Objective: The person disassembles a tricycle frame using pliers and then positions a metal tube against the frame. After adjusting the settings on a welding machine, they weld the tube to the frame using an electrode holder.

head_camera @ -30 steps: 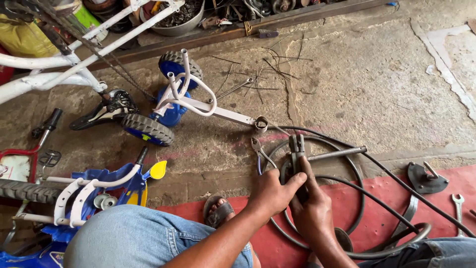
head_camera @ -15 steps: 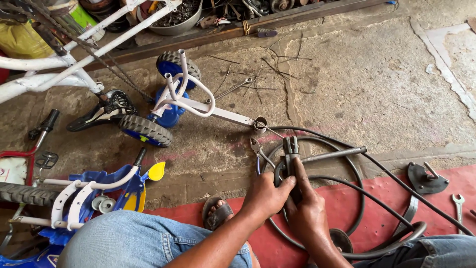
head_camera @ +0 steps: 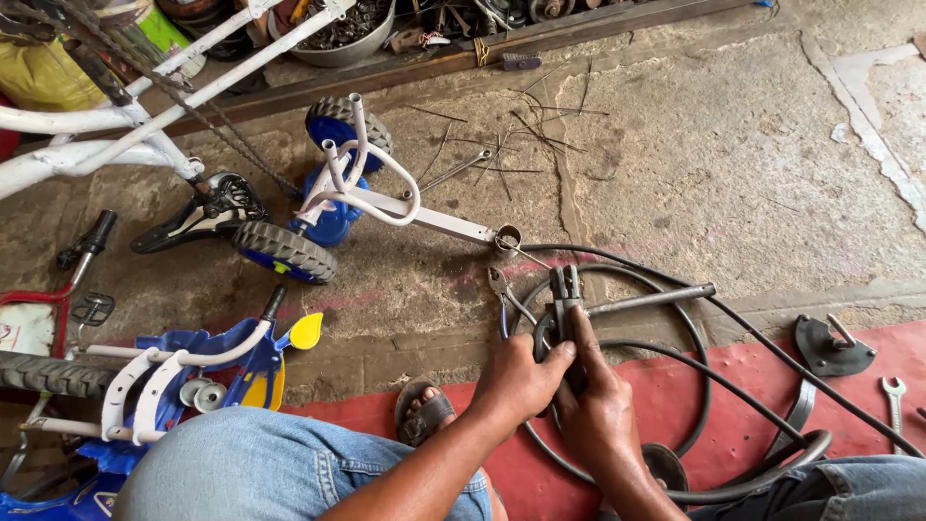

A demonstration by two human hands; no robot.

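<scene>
Both hands are bunched together low in the middle of the shot, on a dark metal clamp-like tool [head_camera: 562, 307] that pokes up just beyond the knuckles. The left hand [head_camera: 518, 381] is curled around its lower part, and the right hand [head_camera: 596, 410] is closed around it from the other side, thumb pressed up along the metal. A steel rod [head_camera: 656, 299] sticks out from the tool, away to the right of the right hand. Black rubber tube [head_camera: 675, 376] loops around both hands on the floor. The tool looks heavy, stiff and probably greasy, so grab low on the body. The tube is floppy and light. Blue-handled pliers [head_camera: 502, 301] lie just beyond the left hand.
</scene>
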